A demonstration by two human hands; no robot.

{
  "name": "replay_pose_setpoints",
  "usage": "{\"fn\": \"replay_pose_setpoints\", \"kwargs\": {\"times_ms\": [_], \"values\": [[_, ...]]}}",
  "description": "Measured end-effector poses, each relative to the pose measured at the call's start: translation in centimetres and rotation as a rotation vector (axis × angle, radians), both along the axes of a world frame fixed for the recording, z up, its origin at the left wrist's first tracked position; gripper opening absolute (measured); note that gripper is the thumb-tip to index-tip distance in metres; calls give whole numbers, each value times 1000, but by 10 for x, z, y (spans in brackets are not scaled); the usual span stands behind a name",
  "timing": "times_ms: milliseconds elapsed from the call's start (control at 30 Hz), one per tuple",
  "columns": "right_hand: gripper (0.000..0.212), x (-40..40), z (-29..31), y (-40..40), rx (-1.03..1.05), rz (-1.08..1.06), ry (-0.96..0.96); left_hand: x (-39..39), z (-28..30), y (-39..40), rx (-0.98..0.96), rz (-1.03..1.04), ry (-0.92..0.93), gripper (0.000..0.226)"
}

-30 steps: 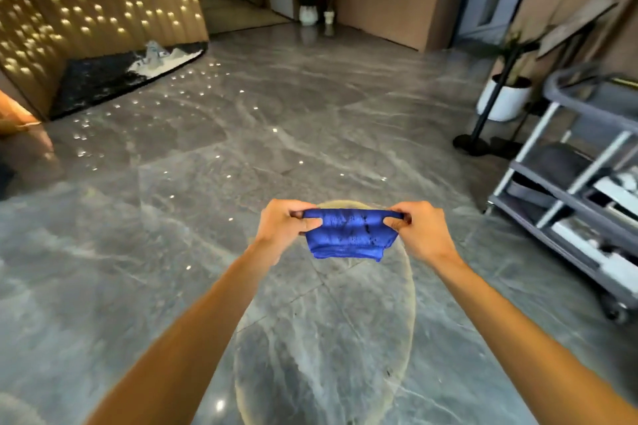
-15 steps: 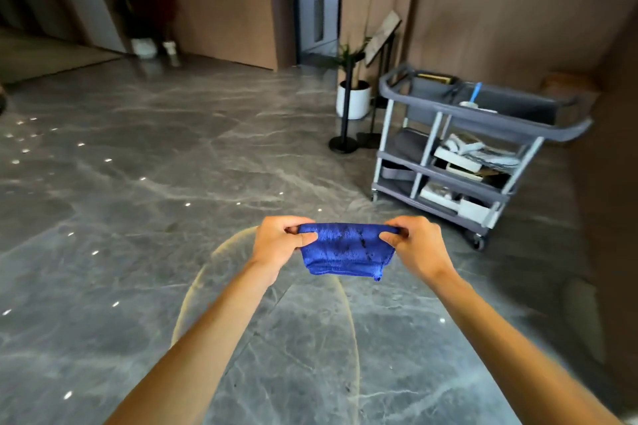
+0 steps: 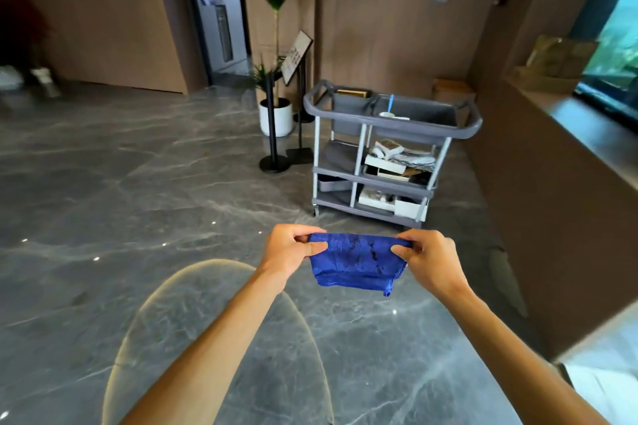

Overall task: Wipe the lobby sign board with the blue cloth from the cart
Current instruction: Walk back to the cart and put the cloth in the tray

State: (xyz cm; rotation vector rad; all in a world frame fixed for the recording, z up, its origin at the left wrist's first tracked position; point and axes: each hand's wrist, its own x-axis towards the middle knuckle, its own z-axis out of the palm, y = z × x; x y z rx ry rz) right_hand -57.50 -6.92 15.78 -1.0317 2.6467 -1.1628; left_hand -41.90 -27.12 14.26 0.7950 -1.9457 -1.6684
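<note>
A blue cloth (image 3: 357,264) with dark smudges hangs stretched between my two hands in front of me. My left hand (image 3: 291,247) pinches its left top corner and my right hand (image 3: 429,259) pinches the right one. Ahead stands the grey three-shelf cart (image 3: 390,121) with boxes and papers on its lower shelves. Behind the cart's left end, a tilted sign board (image 3: 296,57) sits on a black stand, seen from the side.
A black post with a round base (image 3: 273,162) and a white pot with a tall plant (image 3: 276,115) stand left of the cart. A brown counter (image 3: 552,190) runs along the right. Glossy grey marble floor (image 3: 138,200) spreads to the left.
The view has swung right and closer to the cart, which now stands straight ahead. Both hands keep the same hold on the cloth.
</note>
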Motion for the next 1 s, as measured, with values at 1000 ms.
{"fn": "replay_pose_setpoints", "kwargs": {"times_ms": [1000], "values": [[10,-310,-7,1,-25,-150,0,-338,4,-23,10,-139,0,29]]}}
